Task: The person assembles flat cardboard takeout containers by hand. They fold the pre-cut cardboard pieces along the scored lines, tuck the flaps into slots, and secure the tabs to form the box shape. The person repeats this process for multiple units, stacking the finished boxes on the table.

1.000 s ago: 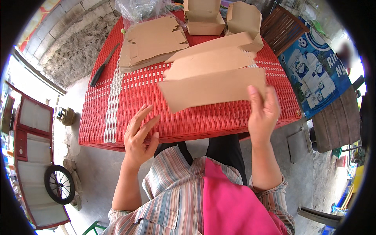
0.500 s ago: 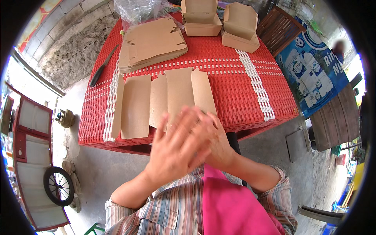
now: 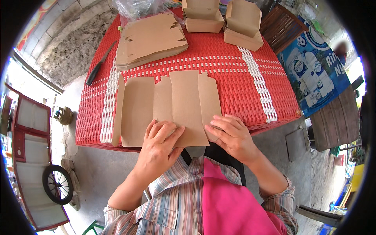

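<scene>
A flat, creased brown cardboard box blank [image 3: 186, 102] lies across the near part of the table, its left flap standing partly up. My left hand [image 3: 159, 141] is closed on its near edge, fingers bent over a small flap there. My right hand [image 3: 234, 138] grips the near right corner, the fingertips on the right side panel and the thumb mostly hidden. Beyond the blank, a stack of flat box blanks [image 3: 152, 39] lies at the left. Two folded boxes, one in the middle [image 3: 203, 24] and one farther right [image 3: 243, 39], stand with lids up.
The red woven table [image 3: 231, 78] has white bands. A knife [image 3: 100, 64] with a dark handle lies at its left edge. A clear plastic bag [image 3: 137, 8] sits at the back. A wooden chair [image 3: 282, 27] and a blue banner [image 3: 313, 66] are at the right.
My hands were together and blurred above the blank's near edge. They have come apart, one to its near edge and one to its right corner. The blank has shifted slightly nearer.
</scene>
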Available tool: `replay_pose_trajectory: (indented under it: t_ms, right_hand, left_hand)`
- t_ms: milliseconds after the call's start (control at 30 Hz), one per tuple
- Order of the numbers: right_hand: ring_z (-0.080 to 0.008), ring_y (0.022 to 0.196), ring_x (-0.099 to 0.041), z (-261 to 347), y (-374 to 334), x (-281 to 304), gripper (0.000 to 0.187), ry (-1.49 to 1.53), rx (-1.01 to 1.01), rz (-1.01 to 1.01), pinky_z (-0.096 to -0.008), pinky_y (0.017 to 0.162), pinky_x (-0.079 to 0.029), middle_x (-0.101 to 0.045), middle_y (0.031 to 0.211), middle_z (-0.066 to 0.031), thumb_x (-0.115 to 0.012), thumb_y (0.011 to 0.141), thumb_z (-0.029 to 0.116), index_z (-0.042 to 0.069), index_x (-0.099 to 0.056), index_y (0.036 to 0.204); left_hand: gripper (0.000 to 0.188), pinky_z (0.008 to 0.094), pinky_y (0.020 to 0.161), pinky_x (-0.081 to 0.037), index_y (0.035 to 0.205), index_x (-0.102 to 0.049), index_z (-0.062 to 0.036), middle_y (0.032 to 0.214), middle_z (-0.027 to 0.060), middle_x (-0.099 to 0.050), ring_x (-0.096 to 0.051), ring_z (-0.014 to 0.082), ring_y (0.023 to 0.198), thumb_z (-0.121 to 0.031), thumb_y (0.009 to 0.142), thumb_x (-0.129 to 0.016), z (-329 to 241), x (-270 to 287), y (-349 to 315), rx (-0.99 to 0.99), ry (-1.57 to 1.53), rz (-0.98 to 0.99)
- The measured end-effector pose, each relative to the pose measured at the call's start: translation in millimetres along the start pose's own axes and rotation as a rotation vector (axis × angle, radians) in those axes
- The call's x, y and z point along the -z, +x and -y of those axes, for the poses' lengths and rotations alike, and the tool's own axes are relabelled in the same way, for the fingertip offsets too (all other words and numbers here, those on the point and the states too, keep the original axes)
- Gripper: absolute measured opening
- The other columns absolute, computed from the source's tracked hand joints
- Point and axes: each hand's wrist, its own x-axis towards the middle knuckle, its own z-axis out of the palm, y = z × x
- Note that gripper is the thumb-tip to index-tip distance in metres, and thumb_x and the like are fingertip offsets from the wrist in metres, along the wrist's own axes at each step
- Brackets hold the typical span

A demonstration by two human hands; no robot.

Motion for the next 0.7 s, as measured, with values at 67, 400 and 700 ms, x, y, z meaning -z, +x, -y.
replay_pose_trajectory:
  t_ms: [67, 400, 700]
  right_hand:
    - [-0.0219, 0.106, -0.059, -2.4, 3.9, 1.5, 0.032, 0.124, -0.022, -0.055, -0.0402, 0.095, -0.044, -0.062, 0.109, -0.0041, -0.074, 0.081, 0.015, 0.008, -0.07, 0.112]
    - [-0.0208, 0.076, -0.055, -11.7, 26.8, -2.9, 0.018, 0.051, -0.357, -0.158, -0.0379, 0.083, -0.038, -0.054, 0.076, -0.0028, -0.072, 0.085, 0.023, 0.007, -0.065, 0.08]
    - [-0.0207, 0.081, -0.056, -9.0, 40.0, -1.4, 0.017, -0.151, -0.389, -0.161, -0.0394, 0.084, -0.038, -0.054, 0.085, -0.0022, -0.073, 0.082, 0.021, 0.01, -0.064, 0.09]
  left_hand:
    - [0.036, 0.0451, 0.094, -0.045, 0.107, -0.071, -0.0009, 0.106, 0.0114, -0.063, -0.059, 0.0286, 0.101, -0.007, 0.072, -0.076, -0.8, 4.8, 6.7, 0.014, -0.078, -0.015]
    - [0.029, 0.041, 0.076, -0.048, 0.108, -0.066, -0.0066, 0.084, 0.011, -0.062, -0.059, 0.0292, 0.082, -0.011, 0.081, -0.074, -0.2, -3.5, 55.6, 0.588, -0.243, 0.022]
    - [0.028, 0.0403, 0.083, -0.048, 0.108, -0.068, -0.0079, 0.109, 0.0094, -0.063, -0.061, 0.0285, 0.098, -0.003, 0.081, -0.066, 13.7, -17.6, 51.5, -0.112, 0.049, 0.012]
